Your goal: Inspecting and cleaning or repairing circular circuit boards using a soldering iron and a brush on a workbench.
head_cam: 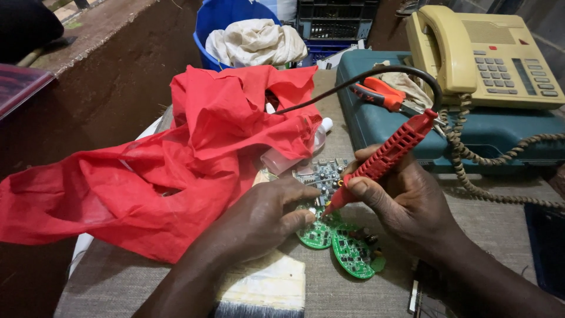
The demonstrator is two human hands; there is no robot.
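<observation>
Beside the red cloth (176, 159), my right hand (400, 200) gripped the soldering iron (388, 156); my left hand (265, 218), fingers curled, pinned 2 green boards (347, 247). The tip could've scorched my fingers.

Red soldering iron (393, 150), black cord. Green round circuit boards (353, 250). Red cloth (176, 159). Teal case (471, 132); beige telephone (482, 53). Orange-handled pliers (379, 93). Grey woven tabletop (482, 218).

Red cloth (176, 171) left; beige telephone (488, 53) on teal case (376, 126); orange-handled pliers (382, 93); blue basket (220, 29); brush (265, 288)
</observation>
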